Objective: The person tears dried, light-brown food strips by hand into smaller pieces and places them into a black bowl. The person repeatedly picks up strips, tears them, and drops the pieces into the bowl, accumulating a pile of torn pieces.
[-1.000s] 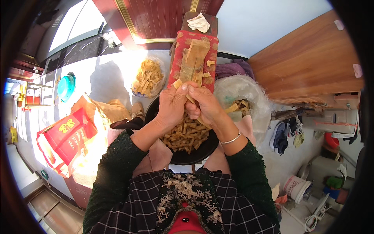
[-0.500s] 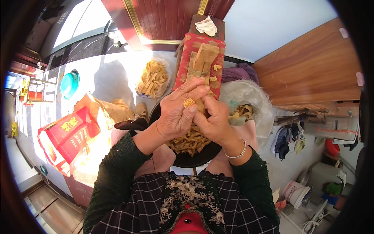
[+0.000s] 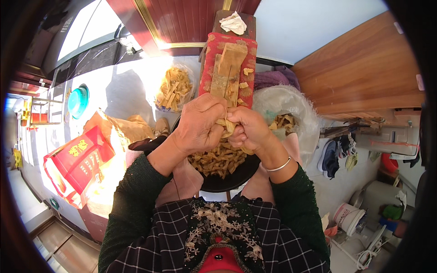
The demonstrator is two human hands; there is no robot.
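Note:
Both my hands meet over a round black basin (image 3: 223,185) between my knees. My left hand (image 3: 200,125) is closed, its fingers curled round one end of a yellowish, folded strip (image 3: 223,129). From the other side, my right hand (image 3: 249,129) pinches the same strip between thumb and fingers. What the strip is made of I cannot tell. Below my hands, the basin holds a heap of brownish-yellow folded pieces (image 3: 218,159). Just beyond my knuckles stands a wooden tool (image 3: 233,59), an upright block on a grooved board, resting on a bench with a red patterned cloth (image 3: 210,48).
Left of the bench sits a clear bag of pale yellow strips (image 3: 175,86). To its right, a big clear plastic bag (image 3: 298,107) holds darker pieces. A red paper bag (image 3: 77,157) and a turquoise basin (image 3: 78,101) stand at left, shoes (image 3: 331,159) at right.
My left hand has turned from spread fingers to a closed grip. The yellowish strip now hangs stretched between both hands, a little lower. The whole view has shifted slightly.

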